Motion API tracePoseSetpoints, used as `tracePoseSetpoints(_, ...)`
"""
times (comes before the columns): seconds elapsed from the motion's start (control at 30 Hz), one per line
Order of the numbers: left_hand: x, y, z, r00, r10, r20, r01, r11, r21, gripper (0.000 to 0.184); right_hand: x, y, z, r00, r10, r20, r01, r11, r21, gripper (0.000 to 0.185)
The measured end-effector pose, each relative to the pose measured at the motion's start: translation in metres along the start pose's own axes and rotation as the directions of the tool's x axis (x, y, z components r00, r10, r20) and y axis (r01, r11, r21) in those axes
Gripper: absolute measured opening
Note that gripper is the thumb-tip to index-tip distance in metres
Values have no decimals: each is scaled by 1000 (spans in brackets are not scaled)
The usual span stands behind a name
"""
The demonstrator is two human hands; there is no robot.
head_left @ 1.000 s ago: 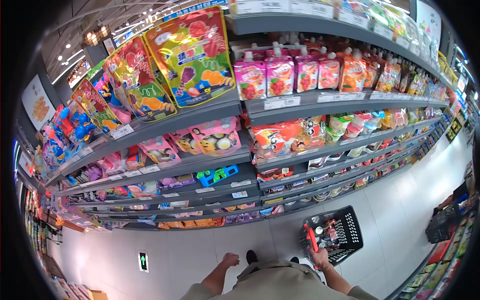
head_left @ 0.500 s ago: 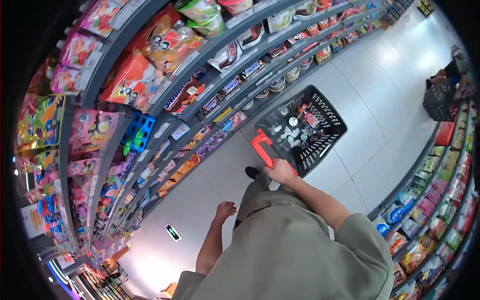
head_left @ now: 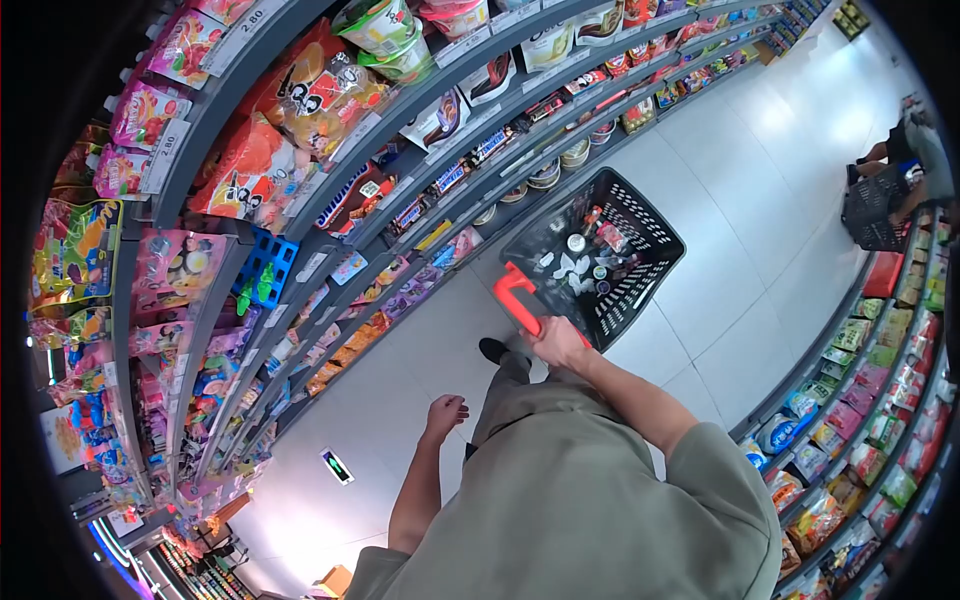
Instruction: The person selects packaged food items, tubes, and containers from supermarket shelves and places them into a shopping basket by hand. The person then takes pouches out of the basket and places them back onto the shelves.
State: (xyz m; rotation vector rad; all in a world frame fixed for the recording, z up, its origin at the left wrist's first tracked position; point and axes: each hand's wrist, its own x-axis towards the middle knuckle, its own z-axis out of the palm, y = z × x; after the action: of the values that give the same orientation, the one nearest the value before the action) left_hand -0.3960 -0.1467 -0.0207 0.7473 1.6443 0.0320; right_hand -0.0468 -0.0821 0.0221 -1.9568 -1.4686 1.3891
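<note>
My right hand [head_left: 560, 342] is wrapped round the red handle [head_left: 517, 298] of a black shopping basket [head_left: 655, 285]. The basket stands on or just over the floor, ahead of my feet; which one I cannot tell. Inside it lie several small items, among them a round white-lidded tub [head_left: 576, 243], crumpled white pieces [head_left: 572, 274] and a reddish packet [head_left: 611, 237]. My left hand [head_left: 447, 414] hangs beside my left leg, its fingers curled loosely inward, with nothing visible in them. It touches no shelf.
Shelves of snacks [head_left: 340, 110] curve along my left, with Snickers packs [head_left: 350, 200] and a blue plastic rack [head_left: 265, 265]. More shelves [head_left: 850, 400] line the right. Farther up the aisle, a person [head_left: 915, 150] is beside another black basket [head_left: 875, 210]. A green floor sign [head_left: 337, 467] lies behind me.
The shelves and floor sign have shifted slightly left in view. My right hand keeps its hold on the basket handle; my left hand has swung a little and curled more.
</note>
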Motion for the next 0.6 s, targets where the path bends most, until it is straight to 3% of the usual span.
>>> tracePoseSetpoints(0.13,4,-3,5,1000,12,25,-12,1000,-21,30,14,11,-8,999,-35,-21,34,999,-33,40)
tracePoseSetpoints(0.23,6,-10,3,999,-36,23,37,999,-18,29,24,10,-17,999,15,-33,-15,1000,5,41)
tracePoseSetpoints(0.5,4,-32,-1,990,-140,-17,141,990,22,30,46,8,-37,995,-40,-89,38,999,-29,40)
tracePoseSetpoints(0.6,6,-34,0,995,-103,-4,103,995,-18,31,58,3,-41,993,-33,-112,30,999,-25,40)
